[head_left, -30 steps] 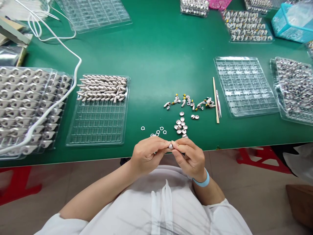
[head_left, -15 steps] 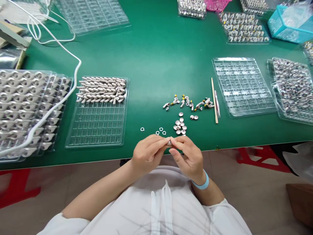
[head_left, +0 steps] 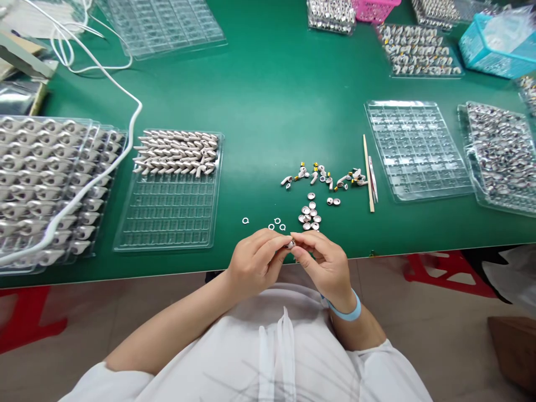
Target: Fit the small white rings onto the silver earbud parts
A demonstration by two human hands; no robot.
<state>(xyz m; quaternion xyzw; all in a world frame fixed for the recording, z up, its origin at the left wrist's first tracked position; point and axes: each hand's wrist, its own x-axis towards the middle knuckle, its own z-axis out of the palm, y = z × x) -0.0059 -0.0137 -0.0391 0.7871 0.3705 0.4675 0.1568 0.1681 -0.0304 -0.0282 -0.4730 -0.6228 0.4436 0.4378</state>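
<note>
At the table's front edge, my left hand pinches a small silvery metal part between thumb and fingers. My right hand meets it from the other side, its fingertips pressed to the same part. The fingers cover most of it, so its exact kind is unclear. Just beyond my hands lie several round metal caps. Several thin white rings rest to the left of the caps. Farther back are scattered earbud-shaped pieces with yellow bits.
A wooden stick and tweezers lie right of the pieces. At left stands a clear tray partly filled with metal parts, beside stacked full trays. Another clear tray lies at right. A white cable crosses the left side.
My right thumb has moved up and in against the small metal part. The left hand keeps its pinch, and the view has shifted slightly.
</note>
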